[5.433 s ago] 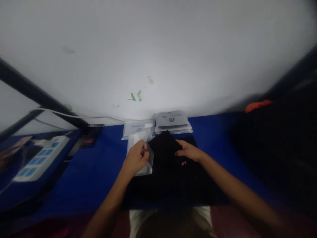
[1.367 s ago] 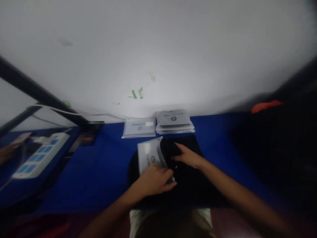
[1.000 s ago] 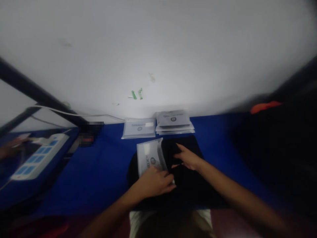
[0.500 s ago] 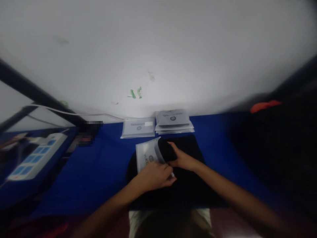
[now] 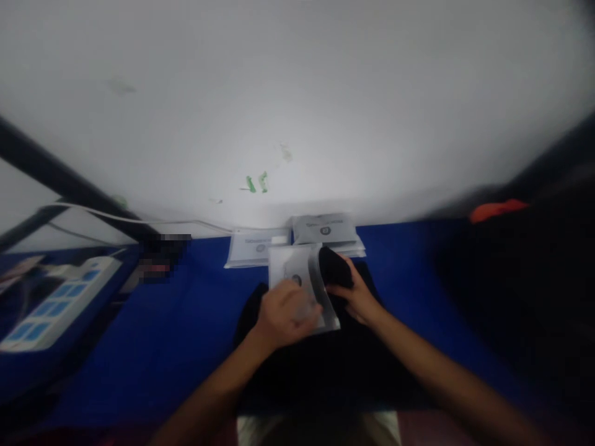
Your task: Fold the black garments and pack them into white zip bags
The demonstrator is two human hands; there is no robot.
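A frosted plastic bag with a dark printed logo is tilted up over a black cloth. Out of its open right edge sticks a black, soft-looking bundle, partly inside the bag. My right hand is closed round the bundle's right side, thumb below and fingers behind. Across the lower front of the bag lies my left hand, its fingers curled and smeared by motion; whether they grip the bag does not show.
Behind the bag, a flat printed bag and a stack of filled bags lie on the blue tabletop against the white wall. A power strip and a white cable are at left. Something orange is at right.
The bag and black bundle have moved up and to the right, the bag now partly covering the flat bag behind. My right hand has moved right with the bundle; my left hand has shifted slightly.
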